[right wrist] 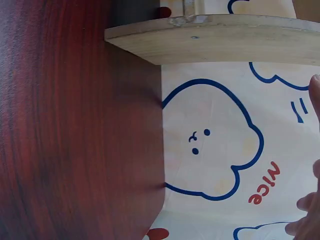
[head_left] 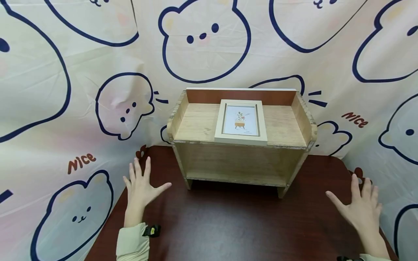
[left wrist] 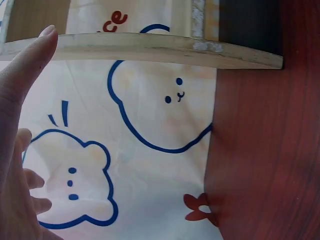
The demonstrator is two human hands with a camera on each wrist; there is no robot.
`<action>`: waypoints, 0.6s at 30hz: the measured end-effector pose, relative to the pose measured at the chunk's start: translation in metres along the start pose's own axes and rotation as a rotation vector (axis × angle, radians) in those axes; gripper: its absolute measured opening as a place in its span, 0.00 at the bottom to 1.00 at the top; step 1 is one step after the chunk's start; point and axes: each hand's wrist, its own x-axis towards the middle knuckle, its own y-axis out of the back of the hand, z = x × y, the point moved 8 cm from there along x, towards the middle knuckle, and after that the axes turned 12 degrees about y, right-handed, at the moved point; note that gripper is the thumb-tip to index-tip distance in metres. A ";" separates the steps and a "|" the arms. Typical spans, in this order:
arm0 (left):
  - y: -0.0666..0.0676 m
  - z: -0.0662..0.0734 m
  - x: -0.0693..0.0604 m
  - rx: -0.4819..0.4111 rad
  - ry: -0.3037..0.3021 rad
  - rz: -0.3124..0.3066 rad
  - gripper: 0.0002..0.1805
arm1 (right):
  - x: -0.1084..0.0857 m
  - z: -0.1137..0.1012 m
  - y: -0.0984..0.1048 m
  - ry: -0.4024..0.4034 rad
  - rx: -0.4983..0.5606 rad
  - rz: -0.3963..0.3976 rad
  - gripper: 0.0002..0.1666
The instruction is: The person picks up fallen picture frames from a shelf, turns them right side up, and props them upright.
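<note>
A small two-tier wooden shelf point(head_left: 202, 123) stands at the back of the dark table. On its upper board lies a cream picture frame point(head_left: 218, 134) holding a print of a potted plant, its front edge at the board's front edge. My left hand point(head_left: 140, 190) is held to the left of the shelf with fingers spread, touching nothing. To the right of the shelf, my right hand point(head_left: 362, 208) is likewise spread and holds nothing. In the left wrist view, the thumb point(left wrist: 30, 62) overlaps the shelf's side panel point(left wrist: 135, 47); the right wrist view shows the opposite panel point(right wrist: 215, 40).
The dark reddish-brown table point(head_left: 228, 224) stretches in front of the shelf. A pale cloth point(head_left: 130, 58) printed with blue-outlined bears hangs behind it and along both sides. A dark band point(head_left: 152, 231) is worn at the left wrist.
</note>
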 end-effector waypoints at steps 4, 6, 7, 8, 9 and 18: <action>0.010 0.007 0.001 -0.019 -0.019 0.030 0.61 | 0.002 -0.006 0.011 0.033 0.008 0.094 0.58; 0.017 0.012 0.002 -0.030 -0.037 0.061 0.60 | 0.003 -0.012 0.018 0.059 0.021 0.146 0.57; 0.021 0.016 0.002 -0.039 -0.051 0.083 0.59 | 0.004 -0.015 0.021 0.073 0.039 0.170 0.56; 0.025 0.019 0.002 -0.048 -0.068 0.107 0.58 | 0.005 -0.018 0.025 0.081 0.060 0.191 0.55; 0.030 0.023 0.002 -0.063 -0.093 0.138 0.57 | 0.006 -0.021 0.029 0.088 0.087 0.214 0.54; 0.066 0.055 0.000 -0.296 -0.266 0.356 0.46 | 0.012 -0.052 0.067 0.072 0.285 0.429 0.38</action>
